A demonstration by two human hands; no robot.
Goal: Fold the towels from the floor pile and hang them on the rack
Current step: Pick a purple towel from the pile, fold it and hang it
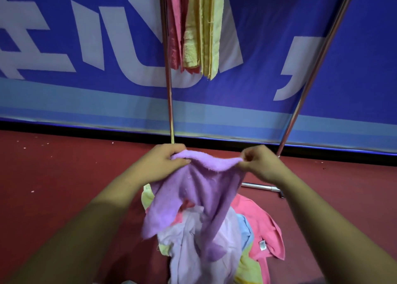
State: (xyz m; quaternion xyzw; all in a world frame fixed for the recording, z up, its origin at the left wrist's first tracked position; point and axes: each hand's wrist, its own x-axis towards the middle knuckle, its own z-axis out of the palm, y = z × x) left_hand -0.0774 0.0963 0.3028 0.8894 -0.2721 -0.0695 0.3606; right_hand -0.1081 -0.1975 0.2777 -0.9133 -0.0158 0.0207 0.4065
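Head view: left hand and right hand each pinch a top corner of the purple towel, stretched sideways between them above the pile.

Bare forearms reaching in from lower corners toward frame centre, left hand and right hand level, each pinching purple towel edge

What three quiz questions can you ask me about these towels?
1. True or false: the left hand and the right hand both hold the purple towel.
2. Which towel colours hang on the rack? A) pink and yellow B) blue and green C) white only
3. Fill in: the pile lies on a ___ floor.
Key: 1 true; 2 A; 3 red.
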